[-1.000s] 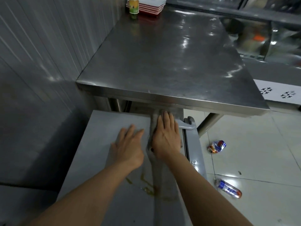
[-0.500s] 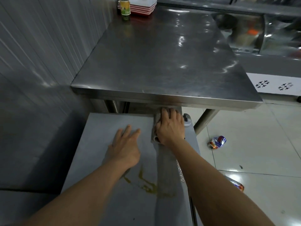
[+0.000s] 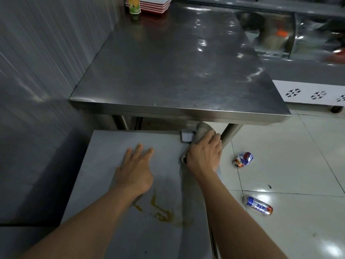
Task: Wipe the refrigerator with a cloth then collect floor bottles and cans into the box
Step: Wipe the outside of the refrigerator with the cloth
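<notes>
Right hand: my right hand [image 3: 204,154] is curling over the cloth [image 3: 200,134], pressing it down at the fridge's [image 3: 112,144] far right corner, just below the table [image 3: 179,68] edge.
Left hand: my left hand [image 3: 135,170] is lying flat on the fridge top, fingers straight, holding nothing.
Stain: a yellow smear [image 3: 162,212] is sitting on the fridge top between my forearms.
Floor: a crushed can [image 3: 243,159] is lying to the right of the fridge, and a second can [image 3: 258,205] is lying nearer me.
Table: a bottle [image 3: 134,7] is standing beside stacked trays [image 3: 155,4] at the far end.
</notes>
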The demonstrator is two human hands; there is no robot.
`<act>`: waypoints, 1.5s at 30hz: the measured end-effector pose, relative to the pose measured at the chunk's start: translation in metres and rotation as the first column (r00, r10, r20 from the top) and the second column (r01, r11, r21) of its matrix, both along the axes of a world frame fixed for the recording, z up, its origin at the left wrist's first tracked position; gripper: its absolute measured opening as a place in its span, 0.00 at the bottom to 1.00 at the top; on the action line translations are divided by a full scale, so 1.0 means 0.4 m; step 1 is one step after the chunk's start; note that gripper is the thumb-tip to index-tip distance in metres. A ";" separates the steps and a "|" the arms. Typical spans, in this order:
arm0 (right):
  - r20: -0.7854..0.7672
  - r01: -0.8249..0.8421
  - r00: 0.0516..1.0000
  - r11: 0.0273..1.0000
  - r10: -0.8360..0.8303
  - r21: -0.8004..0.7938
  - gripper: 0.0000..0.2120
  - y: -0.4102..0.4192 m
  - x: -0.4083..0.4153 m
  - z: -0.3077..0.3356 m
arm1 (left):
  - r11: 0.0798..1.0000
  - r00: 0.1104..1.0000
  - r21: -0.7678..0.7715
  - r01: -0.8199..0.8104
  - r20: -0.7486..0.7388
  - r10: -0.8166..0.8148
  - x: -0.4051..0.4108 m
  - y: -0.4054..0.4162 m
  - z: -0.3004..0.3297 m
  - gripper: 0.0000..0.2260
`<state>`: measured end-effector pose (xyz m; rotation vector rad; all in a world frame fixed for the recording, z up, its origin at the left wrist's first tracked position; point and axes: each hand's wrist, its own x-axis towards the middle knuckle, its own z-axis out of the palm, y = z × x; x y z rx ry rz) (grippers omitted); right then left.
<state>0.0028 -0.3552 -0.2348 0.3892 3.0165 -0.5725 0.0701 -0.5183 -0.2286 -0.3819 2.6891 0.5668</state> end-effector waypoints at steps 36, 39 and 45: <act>0.020 -0.279 0.959 0.958 0.281 -0.068 0.33 0.180 0.254 -0.014 | 0.997 0.996 0.006 0.083 0.029 -0.083 0.003 0.083 0.015 0.33; 0.050 -0.362 0.932 0.931 0.360 0.047 0.35 0.176 0.166 -0.009 | 0.996 0.996 -0.040 0.085 -0.029 -0.087 0.034 0.092 0.000 0.30; 0.035 -0.470 0.883 0.882 0.469 0.037 0.30 0.163 0.103 -0.012 | 0.996 0.994 -0.073 0.047 -0.095 -0.054 0.087 0.123 -0.020 0.26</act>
